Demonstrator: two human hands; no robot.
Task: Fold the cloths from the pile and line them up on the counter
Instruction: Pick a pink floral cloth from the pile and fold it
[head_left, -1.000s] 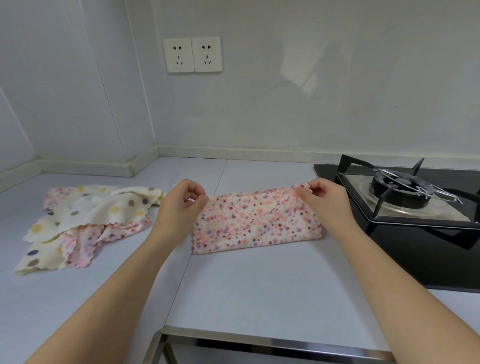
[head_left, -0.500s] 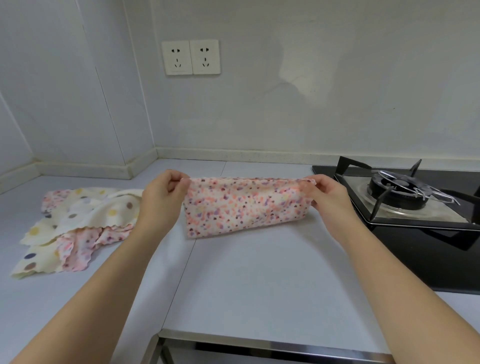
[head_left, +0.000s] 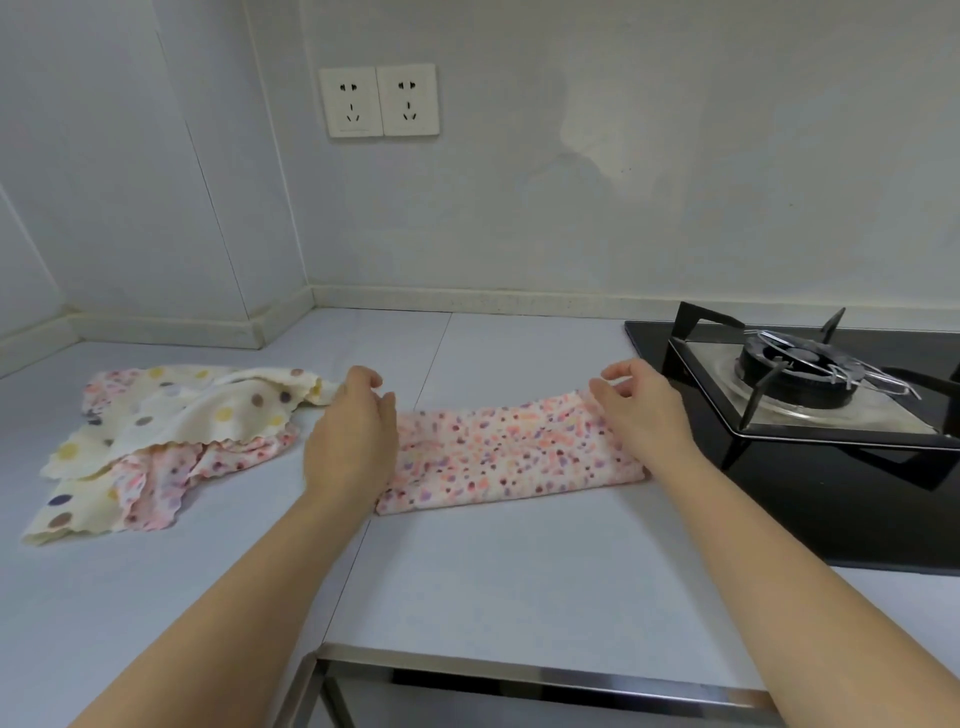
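Observation:
A pink floral cloth (head_left: 511, 454) lies folded in a long strip on the white counter (head_left: 519, 566), just left of the stove. My left hand (head_left: 353, 436) covers its left end with curled fingers, thumb at the cloth's far edge. At the right end, my right hand (head_left: 641, 415) pinches the far corner. A loose pile of cloths (head_left: 166, 441) sits to the left, with a cream polka-dot cloth (head_left: 208, 410) on top of pink floral ones. My left hand's fingertips are close to the pile's right edge.
A black gas stove (head_left: 810, 410) with a metal burner grate stands at the right, close to my right hand. Walls close the counter at the back and left. A metal rim (head_left: 519, 670) runs along the counter's near edge.
The cloth was lifted and stretched between both hands half a second ago. Now it is laid down flat on the counter, nearer to me, with both hands still at its ends.

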